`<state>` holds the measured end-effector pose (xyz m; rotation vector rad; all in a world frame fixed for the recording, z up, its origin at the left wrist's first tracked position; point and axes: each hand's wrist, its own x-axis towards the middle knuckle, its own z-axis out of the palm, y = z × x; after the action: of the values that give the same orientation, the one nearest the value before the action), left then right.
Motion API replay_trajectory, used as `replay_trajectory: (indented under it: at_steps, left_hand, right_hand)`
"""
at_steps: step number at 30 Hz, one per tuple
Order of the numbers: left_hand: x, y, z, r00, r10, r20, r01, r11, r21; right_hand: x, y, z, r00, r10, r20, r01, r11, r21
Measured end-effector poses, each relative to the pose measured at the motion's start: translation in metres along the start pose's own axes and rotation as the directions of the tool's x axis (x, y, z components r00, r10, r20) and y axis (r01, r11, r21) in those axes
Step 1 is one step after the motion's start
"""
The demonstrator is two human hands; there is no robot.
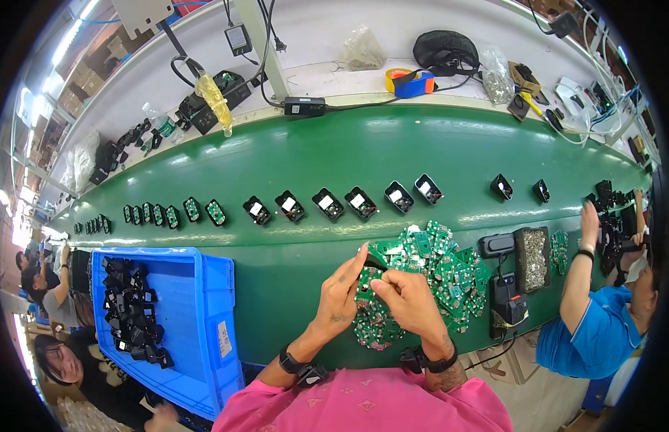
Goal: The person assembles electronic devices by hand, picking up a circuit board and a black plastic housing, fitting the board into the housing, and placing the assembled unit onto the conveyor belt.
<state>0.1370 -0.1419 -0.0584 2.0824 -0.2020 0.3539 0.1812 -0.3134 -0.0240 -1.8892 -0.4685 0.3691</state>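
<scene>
At five o'clock of the view, over the green counter [277,295], fingers of the left hand [339,299] and right hand [409,299] are pinching one green circuit board [364,289], while a pile of circuit boards [457,281] lies at four o'clock.

noted a long green table [327,158], stretching from left to right, seamed lengthwise and glossy under the light. found a pale shelf [323,81] along the table's far edge, backed by a whitish panel wall [399,32]. recorded a light-coloured upright post [261,43] at that shelf, left of the far edge's middle. observed stacked cartons [82,79] beyond the table's far left corner, with bright strip lights [66,43] nearby. saw pale floor [547,396] below the near edge, toward the right corner.
</scene>
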Motion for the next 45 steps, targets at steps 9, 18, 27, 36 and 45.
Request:
replay_trajectory:
  at_steps: [9,18,27,36,45]
  left_hand:
    - [-0.003,0.0,0.014,0.985,-0.008,-0.171,0.001,0.999,-0.044]
    - [-0.004,0.01,0.03,0.97,-0.221,-0.098,0.199,0.96,-0.198]
    - [-0.012,0.023,0.043,0.912,-0.357,-0.2,0.279,0.9,-0.336]
    - [-0.05,0.022,0.038,0.825,-0.528,-0.203,0.192,0.599,-0.778]
    - [-0.052,0.026,0.008,0.828,-0.549,-0.116,0.359,0.677,-0.642]
  right_hand:
    - [-0.004,0.007,0.021,0.975,0.134,-0.176,-0.066,0.936,0.346]
    - [-0.008,0.019,0.011,0.965,0.222,-0.138,-0.099,0.798,0.594]
    - [-0.006,0.029,-0.005,0.982,0.15,-0.114,-0.092,0.911,0.403]
    - [-0.003,0.021,0.008,0.986,0.167,-0.019,-0.15,0.925,0.35]
    - [-0.007,0.006,0.026,0.999,0.041,0.01,-0.042,0.979,0.201]
